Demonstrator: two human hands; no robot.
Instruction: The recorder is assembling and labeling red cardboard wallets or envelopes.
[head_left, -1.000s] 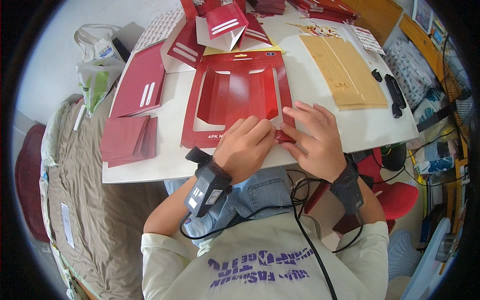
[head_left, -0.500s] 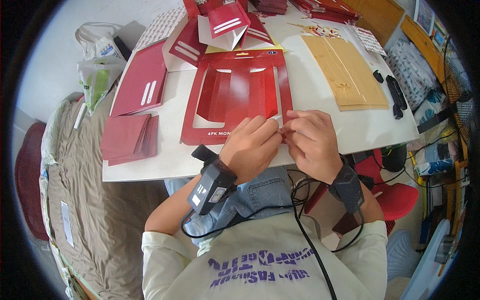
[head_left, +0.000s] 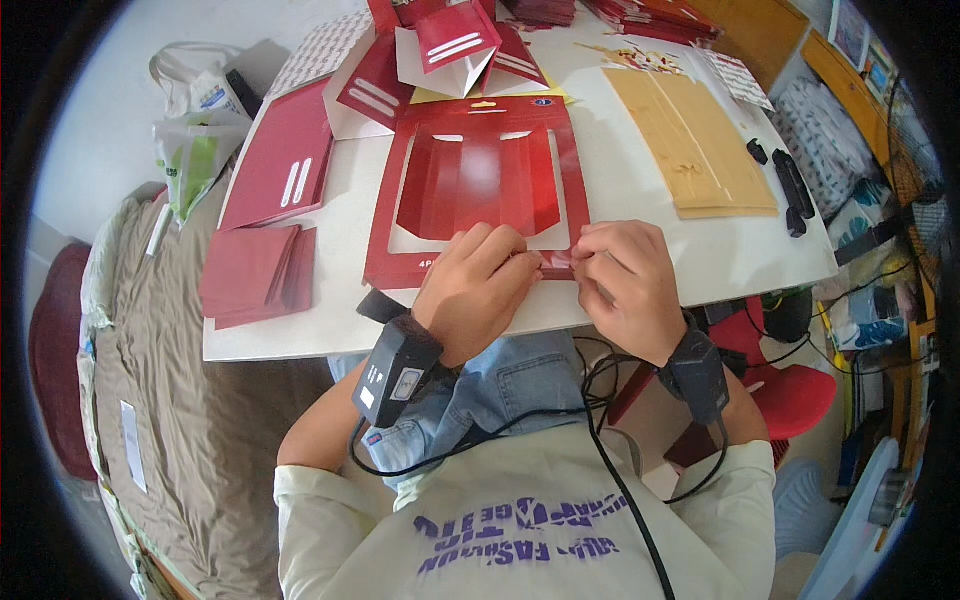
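A red card sheet [head_left: 388,215] with a large cut-out window lies in front of me on the white table. Inside the window sits a folded, glossy red card piece [head_left: 480,190]. Over the sheet's near edge, my left hand [head_left: 475,290] has its fingers curled and pressed together, thumb hidden beneath them. At the near right corner my right hand [head_left: 628,285] is closed in a pinch, its fingertips touching the card. What lies between the fingertips of either hand is hidden or too small to name. A small gap separates the two hands.
Dark red cards [head_left: 285,170] and smaller red sheets [head_left: 255,272] lie at left. Folded red-and-white cards [head_left: 450,45] stand behind the sheet. Tan cardboard [head_left: 690,150] and black parts [head_left: 793,190] lie at right. A black cable [head_left: 590,420] hangs across my lap.
My left hand has slid left along the near edge, widening the gap between the hands. The card sheet has shifted slightly to the right; my right hand stays at its corner.
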